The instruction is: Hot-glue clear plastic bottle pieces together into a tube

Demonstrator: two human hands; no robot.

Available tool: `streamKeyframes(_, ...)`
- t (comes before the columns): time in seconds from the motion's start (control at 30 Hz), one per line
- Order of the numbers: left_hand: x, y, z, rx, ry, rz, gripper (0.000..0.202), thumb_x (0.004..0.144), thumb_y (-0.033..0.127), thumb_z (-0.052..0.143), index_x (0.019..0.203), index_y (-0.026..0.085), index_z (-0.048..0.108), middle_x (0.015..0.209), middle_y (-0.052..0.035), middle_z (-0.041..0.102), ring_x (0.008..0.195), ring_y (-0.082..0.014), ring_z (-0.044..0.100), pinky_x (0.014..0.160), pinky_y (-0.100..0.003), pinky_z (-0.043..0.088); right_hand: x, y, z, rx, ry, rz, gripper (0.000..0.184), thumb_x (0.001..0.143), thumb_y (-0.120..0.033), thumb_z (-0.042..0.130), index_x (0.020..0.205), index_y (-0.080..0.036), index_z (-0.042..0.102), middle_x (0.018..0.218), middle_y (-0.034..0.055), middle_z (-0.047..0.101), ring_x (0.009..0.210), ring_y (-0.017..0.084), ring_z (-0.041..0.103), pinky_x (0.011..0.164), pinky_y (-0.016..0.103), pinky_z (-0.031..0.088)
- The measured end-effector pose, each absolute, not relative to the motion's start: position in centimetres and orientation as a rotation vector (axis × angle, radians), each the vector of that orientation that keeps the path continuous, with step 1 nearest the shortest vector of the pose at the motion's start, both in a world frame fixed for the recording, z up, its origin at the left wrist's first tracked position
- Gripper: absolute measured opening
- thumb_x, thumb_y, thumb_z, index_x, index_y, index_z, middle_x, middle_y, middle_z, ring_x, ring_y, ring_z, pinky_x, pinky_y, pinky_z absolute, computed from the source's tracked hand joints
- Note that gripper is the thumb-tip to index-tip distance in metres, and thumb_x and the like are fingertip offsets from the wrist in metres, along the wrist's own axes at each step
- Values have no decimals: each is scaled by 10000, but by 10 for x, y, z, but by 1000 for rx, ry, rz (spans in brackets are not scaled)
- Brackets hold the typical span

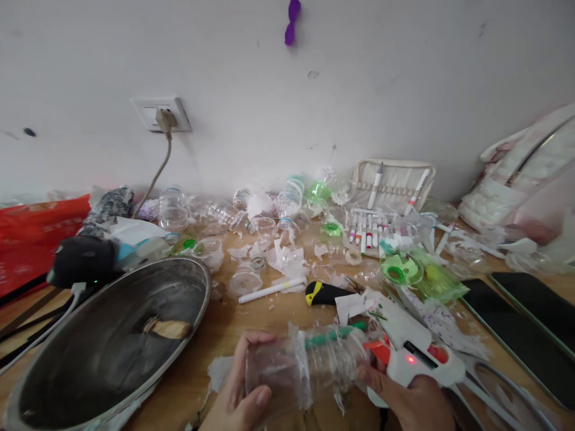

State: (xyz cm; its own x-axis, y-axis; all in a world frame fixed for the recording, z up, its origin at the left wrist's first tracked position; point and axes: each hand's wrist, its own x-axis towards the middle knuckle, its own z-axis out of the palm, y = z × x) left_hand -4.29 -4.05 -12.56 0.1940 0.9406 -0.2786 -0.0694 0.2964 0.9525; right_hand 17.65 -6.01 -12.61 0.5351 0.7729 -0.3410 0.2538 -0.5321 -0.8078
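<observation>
My left hand is wrapped round the left end of a clear plastic bottle lying sideways at the bottom middle. My right hand grips a white glue gun with an orange tip and a lit red light. The tip touches the bottle's right end. A green-handled tool shows just behind the bottle.
A big metal pan sits at the left. Cut clear bottles, plastic scraps, a white pen, a black-and-yellow cutter and a marker case crowd the wooden table. Two dark tablets lie at the right. A cord runs to a wall socket.
</observation>
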Motion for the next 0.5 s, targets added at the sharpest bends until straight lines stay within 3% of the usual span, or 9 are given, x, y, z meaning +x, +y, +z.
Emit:
streamKeyframes(0.27, -46, -36, -133, 1232, 1086, 963, 558, 579, 554, 664, 1016, 249, 499, 1032, -74, 529, 1006, -299, 510, 865, -377, 418, 176, -58, -122, -1957, -843, 920, 373, 502, -537, 604, 581, -184, 692, 626, 56, 687, 641, 277, 615, 607, 340, 469)
streamKeyframes(0.5, -41, -31, -125, 1235, 1001, 820, 616, 589, 549, 654, 1056, 248, 389, 1032, -99, 526, 923, -276, 551, 823, -398, 441, 176, -58, -126, -1972, -810, 925, 386, 498, -525, 610, 637, -175, 693, 613, 54, 680, 648, 273, 610, 643, 347, 460)
